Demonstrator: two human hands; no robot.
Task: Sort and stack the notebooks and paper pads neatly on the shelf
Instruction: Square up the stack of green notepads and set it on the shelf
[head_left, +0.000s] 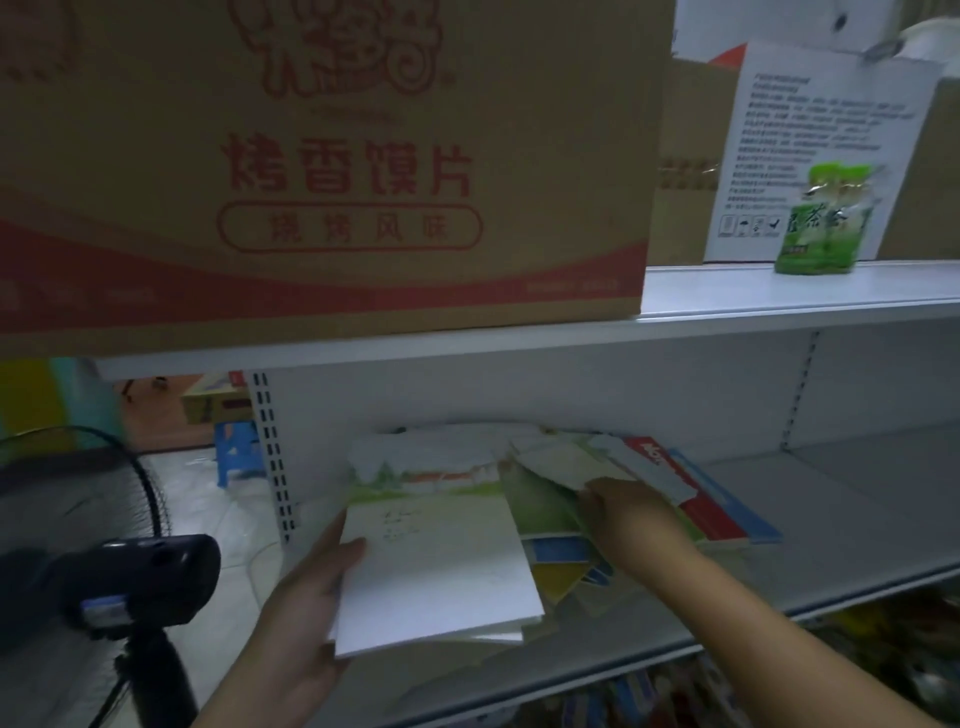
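Left hand (306, 613) grips a white paper-pad stack (436, 577). Right hand (631, 514) pinches a pale notebook (558, 465) in the pile on the white metal shelf (857, 519), with a red-covered notebook (711, 512) just right of it. A black pedestal fan (78, 525) stands left of the left hand, and a brown cardboard box (322, 156) sits above.

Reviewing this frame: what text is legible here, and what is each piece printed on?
"烤香馍片": big red characters on the cardboard box.
"烧烤风味": red oval lower on that box.
"茶": green packet; its other characters are blurred.
White printed sheet: lines too small to read.
Red notebook: white lettering blurred and partly covered.
Pad in the left hand: faint marks, unreadable.
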